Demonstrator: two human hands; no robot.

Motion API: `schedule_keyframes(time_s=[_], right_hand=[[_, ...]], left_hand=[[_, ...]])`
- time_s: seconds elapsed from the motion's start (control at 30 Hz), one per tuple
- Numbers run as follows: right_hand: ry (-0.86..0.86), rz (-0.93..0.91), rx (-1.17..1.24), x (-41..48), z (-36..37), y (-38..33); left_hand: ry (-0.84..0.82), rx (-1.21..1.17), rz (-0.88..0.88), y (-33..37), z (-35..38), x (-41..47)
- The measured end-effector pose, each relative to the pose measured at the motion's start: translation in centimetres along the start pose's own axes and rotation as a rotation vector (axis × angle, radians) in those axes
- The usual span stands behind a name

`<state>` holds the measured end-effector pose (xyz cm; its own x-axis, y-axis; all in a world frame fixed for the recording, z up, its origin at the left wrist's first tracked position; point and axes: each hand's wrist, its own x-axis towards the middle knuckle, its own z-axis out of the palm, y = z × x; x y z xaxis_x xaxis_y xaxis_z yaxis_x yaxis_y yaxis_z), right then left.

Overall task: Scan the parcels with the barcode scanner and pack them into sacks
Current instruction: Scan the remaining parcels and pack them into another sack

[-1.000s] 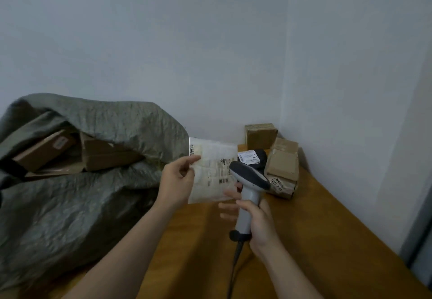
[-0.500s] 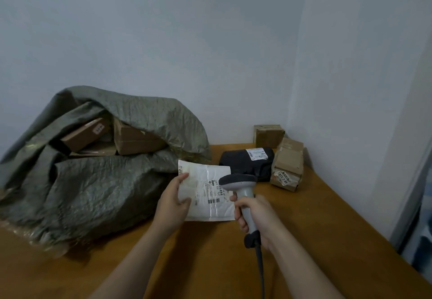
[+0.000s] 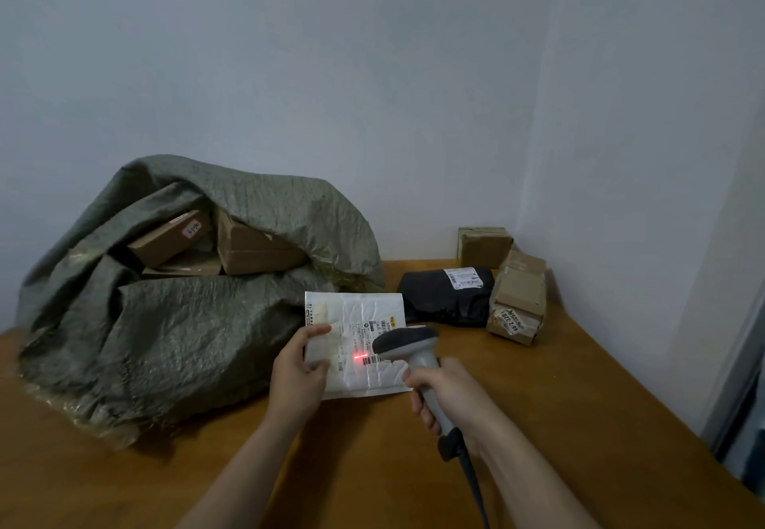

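Head view: the left hand (image 3: 296,367) pinches the white envelope (image 3: 360,317) by its left edge, over the table (image 3: 559,425). The right hand (image 3: 451,394) is wrapped round the scanner (image 3: 407,342) handle, with the scanner head close to the label. The red line (image 3: 359,357) seems to fall just left of the barcode (image 3: 372,359), so aim slightly rightward and keep the envelope flat. The sack (image 3: 186,342) gapes nearby on the left, an open path. A black parcel (image 3: 447,299) and boxes (image 3: 517,301) crowd the far corner.
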<state>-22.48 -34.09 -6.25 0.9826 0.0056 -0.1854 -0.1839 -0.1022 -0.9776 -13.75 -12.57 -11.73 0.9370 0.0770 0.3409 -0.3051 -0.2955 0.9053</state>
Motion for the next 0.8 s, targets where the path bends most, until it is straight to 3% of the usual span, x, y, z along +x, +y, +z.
schedule_keyframes(time_s=[0.57,0.8], right_hand=[[-0.018,0.051,0.063,-0.1,1.5,0.1],[0.068,-0.05,0.054,0.8,2.3,-0.7]], left_hand=[[0.046,-0.034,-0.001,0.1,-1.1,0.1],[0.135,-0.044,-0.043,1.9,-3.8,0.8]])
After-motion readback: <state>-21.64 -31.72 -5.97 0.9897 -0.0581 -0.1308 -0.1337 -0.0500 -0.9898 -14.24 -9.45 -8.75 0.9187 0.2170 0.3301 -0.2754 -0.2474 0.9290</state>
